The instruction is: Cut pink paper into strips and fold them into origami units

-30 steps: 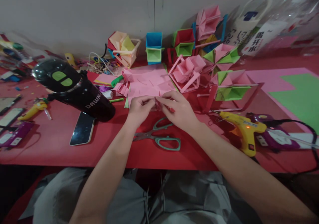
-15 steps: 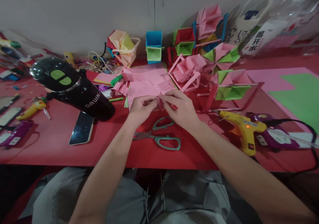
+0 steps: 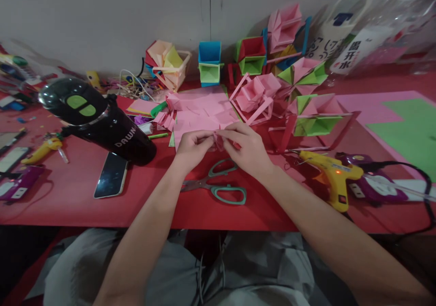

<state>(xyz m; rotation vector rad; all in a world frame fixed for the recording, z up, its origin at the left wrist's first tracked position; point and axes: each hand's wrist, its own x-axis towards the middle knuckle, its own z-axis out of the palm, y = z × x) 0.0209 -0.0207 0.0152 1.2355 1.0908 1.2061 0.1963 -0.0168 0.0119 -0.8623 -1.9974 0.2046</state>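
Observation:
A small pink paper piece (image 3: 218,141) is pinched between my two hands at the middle of the view. My left hand (image 3: 194,149) grips its left side with thumb and fingers closed. On its right side, my right hand (image 3: 247,149) holds it between thumb and fingertips. The fingers partly hide the paper. Just below the hands lie scissors with green handles (image 3: 229,194). Pink paper sheets (image 3: 204,104) are spread behind the hands. Folded pink paper shapes (image 3: 255,95) stand to the right of the sheets.
A black bottle (image 3: 112,126) and a phone (image 3: 111,175) are on the left. At the right, a yellow glue gun (image 3: 332,174) rests by a purple power strip (image 3: 374,183). Folded paper models (image 3: 209,63) line the wall. The red table (image 3: 146,215) ends near my lap.
The fingers of my right hand have shifted slightly, and the small pink paper has turned a little. Both hands stay in nearly the same place.

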